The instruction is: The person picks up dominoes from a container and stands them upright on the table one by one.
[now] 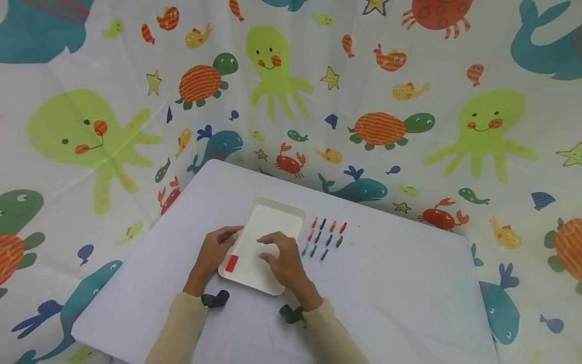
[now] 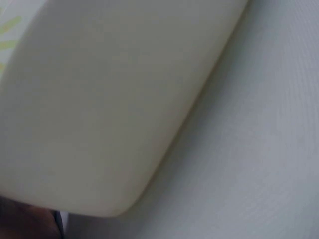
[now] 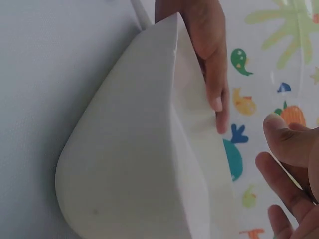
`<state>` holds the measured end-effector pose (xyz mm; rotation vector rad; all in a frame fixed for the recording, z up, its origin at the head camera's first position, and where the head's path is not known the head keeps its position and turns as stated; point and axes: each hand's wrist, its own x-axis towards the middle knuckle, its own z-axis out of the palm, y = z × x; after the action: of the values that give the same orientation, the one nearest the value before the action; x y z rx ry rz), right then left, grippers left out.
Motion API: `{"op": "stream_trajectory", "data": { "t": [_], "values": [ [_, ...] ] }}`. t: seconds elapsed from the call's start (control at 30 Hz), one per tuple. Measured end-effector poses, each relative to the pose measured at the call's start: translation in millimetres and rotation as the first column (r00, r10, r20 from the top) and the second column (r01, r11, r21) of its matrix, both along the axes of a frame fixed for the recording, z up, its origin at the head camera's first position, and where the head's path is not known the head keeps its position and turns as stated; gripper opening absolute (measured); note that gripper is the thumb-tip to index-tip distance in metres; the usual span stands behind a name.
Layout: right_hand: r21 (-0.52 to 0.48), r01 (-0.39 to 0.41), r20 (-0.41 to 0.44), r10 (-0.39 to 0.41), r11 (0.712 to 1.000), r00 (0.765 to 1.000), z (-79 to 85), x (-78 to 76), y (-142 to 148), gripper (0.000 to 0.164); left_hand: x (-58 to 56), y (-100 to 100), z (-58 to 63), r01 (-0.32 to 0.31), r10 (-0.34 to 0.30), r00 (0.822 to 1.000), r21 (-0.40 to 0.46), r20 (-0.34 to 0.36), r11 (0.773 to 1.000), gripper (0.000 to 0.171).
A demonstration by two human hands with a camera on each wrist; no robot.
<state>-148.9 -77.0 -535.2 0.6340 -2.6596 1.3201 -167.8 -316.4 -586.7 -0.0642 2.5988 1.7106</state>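
A white rectangular tray [image 1: 273,222] with raised rims lies on the table. Inside it, at the near left corner, is a flat red rectangular piece [image 1: 232,263]. My left hand [image 1: 214,253] rests at the tray's left rim, its fingers reaching over the edge. In the right wrist view that left hand [image 3: 202,40] shows beyond the rim with fairly straight fingers. Over the tray's right half hovers my right hand [image 1: 286,258], thumb and forefinger bent apart with nothing between them. Its fingers [image 3: 289,144] also appear loosely bent in the right wrist view. The tray's outer wall [image 2: 114,99] fills much of the left wrist view.
Just right of the tray, several short coloured crayon-like sticks [image 1: 328,240] lie in rows on the white table [image 1: 400,293]. A curtain [image 1: 313,91] printed with sea animals hangs behind the table and around its sides.
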Motion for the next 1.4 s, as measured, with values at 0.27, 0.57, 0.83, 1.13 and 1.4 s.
{"op": "stream_trajectory", "data": {
  "t": [0.27,0.57,0.83,1.13,1.4],
  "values": [
    [0.054,-0.074,0.001,0.074,0.996,0.997,-6.1,-4.9,-13.2,0.038,-0.6,-0.8,-1.2,0.013,-0.013,1.000,0.008,-0.008,1.000,0.034],
    [0.112,-0.134,0.033,0.131,0.985,0.991,-5.2,-1.2,-36.8,0.037,2.7,-9.4,1.5,0.026,-0.026,1.000,0.002,-0.005,1.000,0.034],
    [0.134,-0.170,0.122,0.154,0.976,0.980,-2.7,8.2,-62.1,0.036,11.3,-21.0,8.4,0.045,-0.045,0.999,0.002,-0.007,0.999,0.035],
    [0.121,-0.233,0.127,0.218,0.965,0.968,-9.1,13.6,-76.6,0.036,14.4,-23.5,11.7,0.061,-0.060,0.998,0.022,-0.009,0.998,0.034],
    [0.164,-0.232,0.142,0.210,0.959,0.967,-9.0,17.7,-80.8,0.035,15.3,-24.0,11.7,0.054,-0.054,0.999,0.025,-0.001,0.998,0.033]
  ]
}}
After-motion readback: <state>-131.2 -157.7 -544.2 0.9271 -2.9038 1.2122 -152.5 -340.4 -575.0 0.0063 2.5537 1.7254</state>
